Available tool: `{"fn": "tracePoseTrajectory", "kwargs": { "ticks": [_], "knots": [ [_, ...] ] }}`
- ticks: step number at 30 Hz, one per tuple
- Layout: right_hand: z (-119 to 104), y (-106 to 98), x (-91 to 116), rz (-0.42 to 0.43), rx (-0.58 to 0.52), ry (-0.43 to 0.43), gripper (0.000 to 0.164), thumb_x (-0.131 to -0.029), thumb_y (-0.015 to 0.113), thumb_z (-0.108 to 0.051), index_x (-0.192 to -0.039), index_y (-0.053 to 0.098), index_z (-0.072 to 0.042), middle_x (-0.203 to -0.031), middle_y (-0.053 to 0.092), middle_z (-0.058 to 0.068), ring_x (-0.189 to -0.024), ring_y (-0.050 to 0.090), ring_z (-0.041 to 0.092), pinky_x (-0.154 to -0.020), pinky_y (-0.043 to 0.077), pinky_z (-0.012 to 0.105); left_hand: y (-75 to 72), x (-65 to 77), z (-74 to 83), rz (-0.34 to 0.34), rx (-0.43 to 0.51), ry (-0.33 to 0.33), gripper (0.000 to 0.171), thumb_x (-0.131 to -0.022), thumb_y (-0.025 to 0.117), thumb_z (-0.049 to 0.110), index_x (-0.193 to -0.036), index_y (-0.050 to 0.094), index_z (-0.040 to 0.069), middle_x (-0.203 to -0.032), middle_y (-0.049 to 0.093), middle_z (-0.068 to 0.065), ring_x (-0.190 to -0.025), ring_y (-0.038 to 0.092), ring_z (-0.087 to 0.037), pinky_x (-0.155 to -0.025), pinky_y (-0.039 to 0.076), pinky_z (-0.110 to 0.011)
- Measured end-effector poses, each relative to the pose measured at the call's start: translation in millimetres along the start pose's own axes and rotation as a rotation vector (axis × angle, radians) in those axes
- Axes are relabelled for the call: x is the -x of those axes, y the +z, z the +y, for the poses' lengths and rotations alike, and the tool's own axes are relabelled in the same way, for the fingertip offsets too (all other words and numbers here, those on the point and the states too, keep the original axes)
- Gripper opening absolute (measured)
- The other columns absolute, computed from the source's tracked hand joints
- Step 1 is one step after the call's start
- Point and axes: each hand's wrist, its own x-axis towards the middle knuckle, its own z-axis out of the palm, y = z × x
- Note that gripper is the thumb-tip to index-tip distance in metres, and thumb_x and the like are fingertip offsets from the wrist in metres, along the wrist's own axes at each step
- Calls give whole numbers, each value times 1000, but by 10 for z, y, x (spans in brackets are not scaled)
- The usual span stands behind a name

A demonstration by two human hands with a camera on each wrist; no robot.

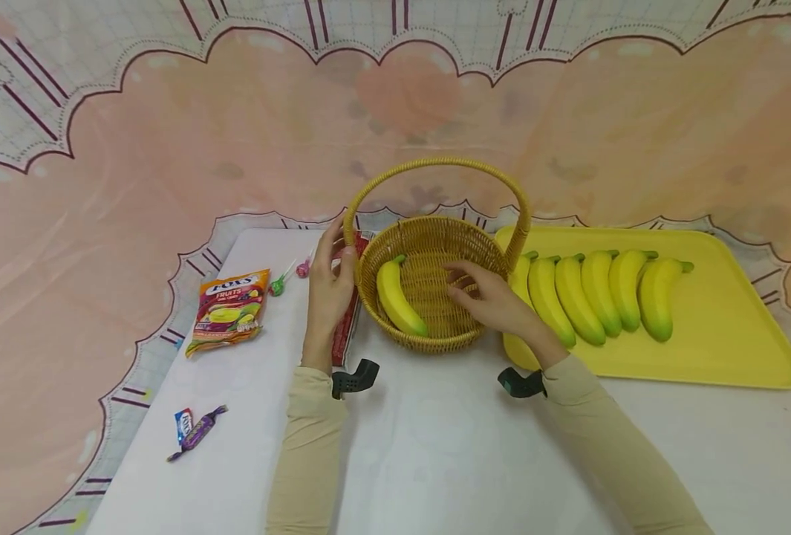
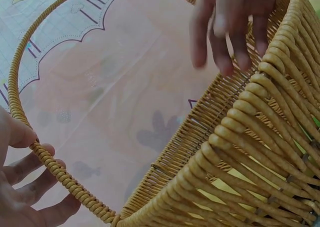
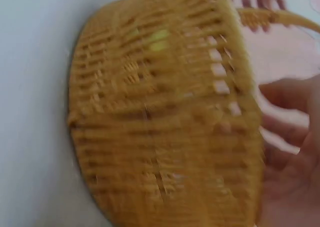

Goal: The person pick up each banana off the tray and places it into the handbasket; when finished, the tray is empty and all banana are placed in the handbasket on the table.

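Note:
A yellow wicker basket [image 1: 435,342] with a tall hoop handle stands on the table, one banana [image 1: 398,297] lying along its left inner side. My left hand [image 1: 330,286] holds the foot of the basket's handle, thumb on one side and fingers round the other, as the left wrist view shows. Over the right part of the basket hovers my right hand [image 1: 492,297], its fingers loosely bent with nothing between them. In the right wrist view the basket wall [image 3: 165,112] is blurred and partly covers that hand. The banana is hidden in the left wrist view.
On the right lies a yellow tray [image 1: 723,327] bearing a row of several bananas [image 1: 599,293]. Left are an orange candy bag [image 1: 229,310], two lollipops [image 1: 278,285] and two small wrapped sweets [image 1: 197,432]. A red packet [image 1: 345,334] lies partly behind the left hand.

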Motion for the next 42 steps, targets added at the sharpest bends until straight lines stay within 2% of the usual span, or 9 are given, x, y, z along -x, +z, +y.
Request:
{"fn": "tracePoseTrajectory", "kwargs": {
  "ticks": [3, 11, 16, 19, 25, 30, 33, 38, 42],
  "knots": [
    [49, -119, 135, 17, -72, -22, 44, -98, 51, -29, -139, 42, -18, -130, 54, 10, -116, 53, 23, -95, 45, 44, 1, -4, 1, -1, 0, -2, 44, -100, 45, 31, -143, 36, 34, -137, 48, -4, -126, 48, -20, -99, 46, -45],
    [210, -389, 463, 152, -119, -1, 41, -99, 49, -28, -136, 45, -14, -131, 52, 12, -120, 49, 22, -100, 39, 46, -25, 6, 48, 2, 4, 5, 45, -100, 45, 28, -144, 36, 29, -134, 49, -11, -125, 48, -24, -98, 45, -48],
    [339, -569, 663, 243, -34, -16, 40, -99, 49, -20, -138, 44, -12, -126, 54, 11, -116, 50, 18, -96, 41, 25, -9, 8, 10, -5, 12, -2, 45, -100, 45, 26, -145, 35, 29, -135, 49, -9, -126, 47, -24, -99, 45, -47],
    [455, -671, 788, 307, 15, -8, 40, -98, 51, -16, -137, 46, -10, -124, 55, 13, -112, 51, 8, -89, 39, 11, -3, 14, 25, -14, 29, -6, 46, -100, 45, 23, -145, 35, 26, -135, 48, -13, -125, 47, -26, -99, 45, -49],
    [694, -935, 980, 431, 89, 73, 41, -97, 52, -17, -136, 45, -7, -124, 53, 15, -106, 44, -10, -85, 35, 8, -16, -7, 35, -11, 5, -26, 47, -100, 46, 20, -145, 35, 25, -136, 48, -14, -125, 47, -25, -99, 44, -49],
    [873, -1168, 1080, 569, 135, 208, 43, -98, 50, -24, -137, 44, -6, -124, 51, 17, -102, 40, -13, -87, 37, 17, -34, -11, 48, 14, -17, -45, 45, -100, 46, 24, -144, 36, 32, -136, 49, -9, -126, 47, -22, -101, 44, -47],
    [1016, -1270, 1165, 612, 163, 300, 46, -98, 48, -26, -137, 43, -4, -126, 48, 19, -105, 45, 0, -89, 38, 24, -34, 1, 52, 15, -12, -52, 44, -101, 45, 24, -143, 36, 32, -137, 49, -10, -126, 47, -22, -101, 43, -48],
    [1220, -1399, 1307, 616, 189, 390, 50, -97, 43, -23, -138, 38, 5, -132, 41, 29, -116, 40, 41, -90, 34, 39, -4, 0, 65, 4, 3, -49, 44, -101, 44, 24, -144, 37, 31, -136, 48, -12, -126, 46, -24, -101, 43, -49],
    [1340, -1449, 1369, 590, 118, 497, 62, -97, 42, -29, -143, 27, 8, -139, 30, 36, -123, 33, 49, -97, 31, 55, 30, -23, 82, 0, 3, -44, 44, -101, 44, 24, -144, 37, 27, -136, 49, -11, -126, 47, -25, -100, 44, -48]
  ]
}}
